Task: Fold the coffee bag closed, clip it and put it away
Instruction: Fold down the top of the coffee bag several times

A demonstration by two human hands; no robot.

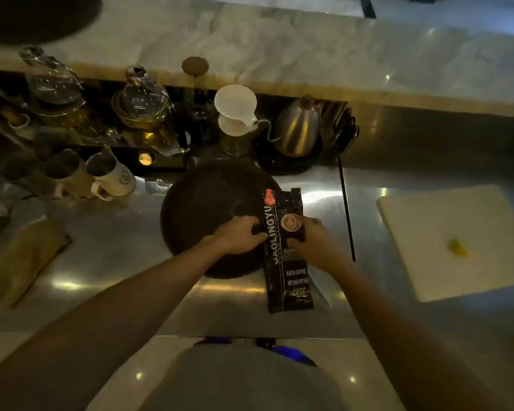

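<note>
Now both hands' fingers clamp the coffee bag (285,250), round dark tray (208,215) crowding left hand (239,234).

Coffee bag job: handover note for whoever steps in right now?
Left hand: gripping the left edge of the coffee bag at mid-height.
Right hand: gripping the right edge, fingers on the bag's front.
Bag: lying flat on the steel counter, its top end resting on the round dark tray, bottom end toward the person.
Done: bag laid out and steadied. The top looks unfolded.
Left: fold the top down, clip it, put it away. No clip is visible in this dim view, so find one first.
</note>
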